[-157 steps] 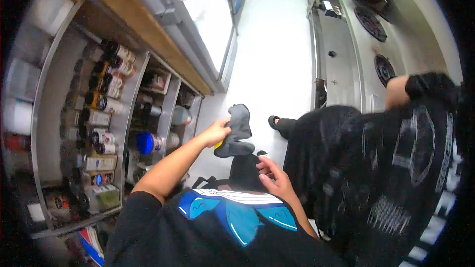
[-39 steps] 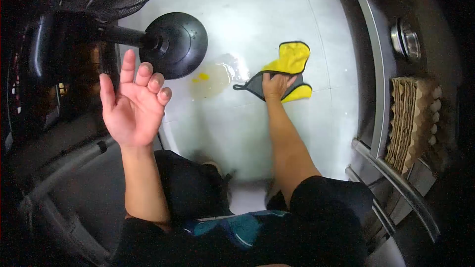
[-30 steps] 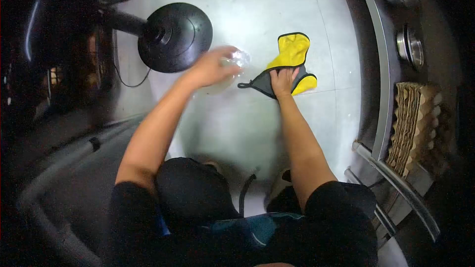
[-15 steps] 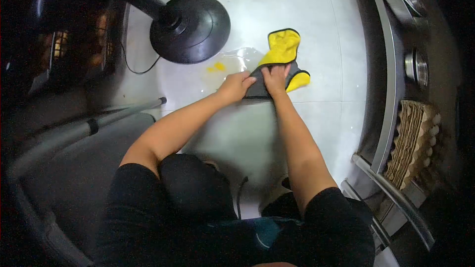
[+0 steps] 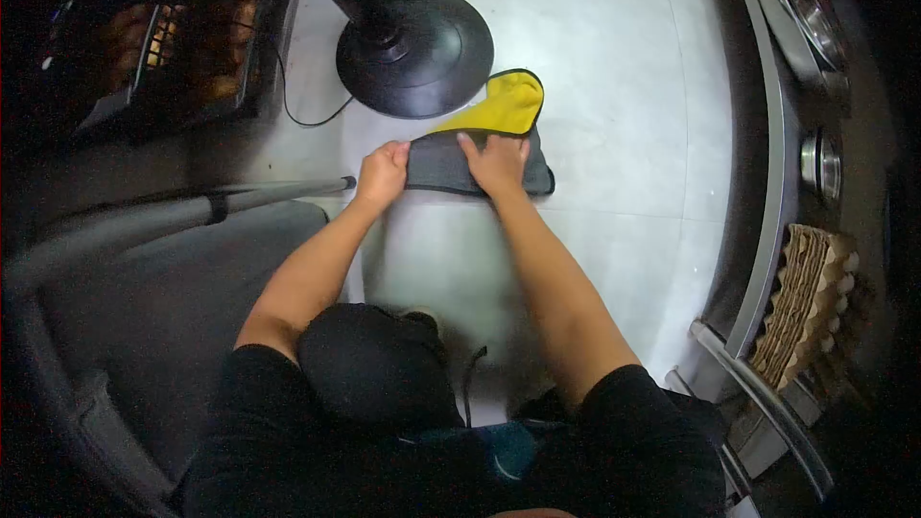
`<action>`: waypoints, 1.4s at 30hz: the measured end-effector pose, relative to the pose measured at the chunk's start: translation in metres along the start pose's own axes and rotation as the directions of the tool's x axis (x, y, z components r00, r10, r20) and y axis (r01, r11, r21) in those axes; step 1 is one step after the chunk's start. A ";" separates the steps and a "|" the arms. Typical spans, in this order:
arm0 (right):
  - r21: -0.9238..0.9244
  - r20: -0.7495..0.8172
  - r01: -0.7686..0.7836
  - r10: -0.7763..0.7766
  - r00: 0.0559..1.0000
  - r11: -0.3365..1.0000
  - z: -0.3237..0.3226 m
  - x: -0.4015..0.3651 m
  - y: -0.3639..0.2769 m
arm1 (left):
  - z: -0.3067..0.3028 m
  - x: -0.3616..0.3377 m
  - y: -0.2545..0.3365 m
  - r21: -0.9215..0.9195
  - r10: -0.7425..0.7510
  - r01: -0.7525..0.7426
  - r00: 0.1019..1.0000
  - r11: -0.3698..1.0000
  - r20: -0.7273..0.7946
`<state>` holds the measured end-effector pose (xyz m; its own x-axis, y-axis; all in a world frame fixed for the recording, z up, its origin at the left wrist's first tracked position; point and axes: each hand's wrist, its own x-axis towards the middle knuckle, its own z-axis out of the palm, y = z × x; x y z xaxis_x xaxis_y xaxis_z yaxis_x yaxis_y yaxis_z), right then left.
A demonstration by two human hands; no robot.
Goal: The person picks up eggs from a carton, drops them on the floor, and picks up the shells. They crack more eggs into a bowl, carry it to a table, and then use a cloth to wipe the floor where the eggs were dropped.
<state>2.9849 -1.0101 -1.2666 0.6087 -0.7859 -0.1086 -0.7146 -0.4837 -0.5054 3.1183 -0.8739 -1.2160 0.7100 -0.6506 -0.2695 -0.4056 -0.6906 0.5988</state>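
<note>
A grey and yellow cloth (image 5: pixel 443 163) with black edging lies on the pale tiled floor (image 5: pixel 614 125), close below a round black stand base. Its grey side faces up in front, and a yellow part is folded over at the back. My left hand (image 5: pixel 383 175) pinches the cloth's left edge. On the right part of the cloth, my right hand (image 5: pixel 499 163) presses down, with its fingertips under the yellow fold and its thumb on the grey side. The wet patch with yellow bits is now hidden.
The black stand base (image 5: pixel 414 53) has a thin cable beside it. A grey chair with a metal frame (image 5: pixel 278 194) is at the left. On the right are stacked egg trays (image 5: pixel 801 297), metal bowls (image 5: pixel 822 165) and a curved metal bar (image 5: pixel 767 403).
The cloth has moved left and spread over the wet patch with the yellow bits. My left hand has moved left, away from my right hand. The view has shifted slightly.
</note>
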 end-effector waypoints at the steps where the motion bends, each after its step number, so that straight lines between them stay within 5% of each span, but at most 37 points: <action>1: 0.033 0.006 0.016 -0.016 1.000 0.999 -0.017 0.003 -0.007 | -0.003 0.002 -0.007 0.056 -0.033 0.034 0.999 0.998 -0.021; 4: 0.041 0.036 0.092 -0.094 0.995 0.995 -0.054 0.017 -0.021 | -0.012 0.010 -0.012 0.192 -0.206 0.202 0.979 0.960 -0.004; 7: 0.301 -0.144 0.372 -0.344 0.928 0.878 -0.038 0.055 -0.011 | -0.013 0.006 0.002 0.218 -0.088 0.142 0.967 0.966 -0.239; 8: 0.348 -0.103 0.354 -0.339 0.935 0.868 -0.038 0.063 -0.008 | -0.017 0.007 0.010 0.277 0.024 0.013 0.991 0.961 -0.129; 9: 0.395 -0.062 0.332 -0.336 0.940 0.857 -0.039 0.070 -0.004 | -0.005 0.014 0.002 0.319 0.298 -0.264 0.953 0.910 -0.061; 10: 0.438 -0.023 0.308 -0.332 0.943 0.845 -0.037 0.075 -0.002 | 0.000 0.020 0.000 0.338 0.551 -0.523 0.834 0.782 0.015; 13: 0.168 0.085 0.456 -0.474 0.877 0.874 -0.033 0.064 0.006 | 0.013 0.016 0.026 0.255 0.642 -0.687 0.726 0.680 0.247; 16: -0.134 0.336 0.444 -0.381 0.861 0.886 -0.041 0.053 0.013 | 0.026 0.021 0.022 0.359 0.507 -0.614 0.787 0.703 0.351; 28: -0.175 0.383 0.498 -0.407 0.829 0.849 -0.053 0.057 0.018 | 0.033 0.016 0.007 0.410 0.484 -0.621 0.781 0.668 0.394; 34: -0.335 0.404 0.498 -0.356 0.843 0.800 -0.067 0.045 0.002 | 0.032 0.023 0.016 0.197 0.510 -0.563 0.819 0.802 0.265; 37: -0.272 0.355 0.597 -0.498 0.791 0.754 -0.051 0.053 0.013 | 0.038 0.026 0.013 0.265 0.576 -0.640 0.766 0.721 0.285; 42: -0.234 0.393 0.594 -0.484 0.782 0.770 -0.052 0.053 0.016 | 0.041 0.029 0.018 0.297 0.541 -0.597 0.801 0.745 0.255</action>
<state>2.9877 -1.0797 -1.2364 0.9573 -0.2289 -0.1764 -0.2689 -0.9293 -0.2534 3.1079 -0.9187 -1.2439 0.2025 -0.9756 -0.0847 -0.8971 -0.2195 0.3835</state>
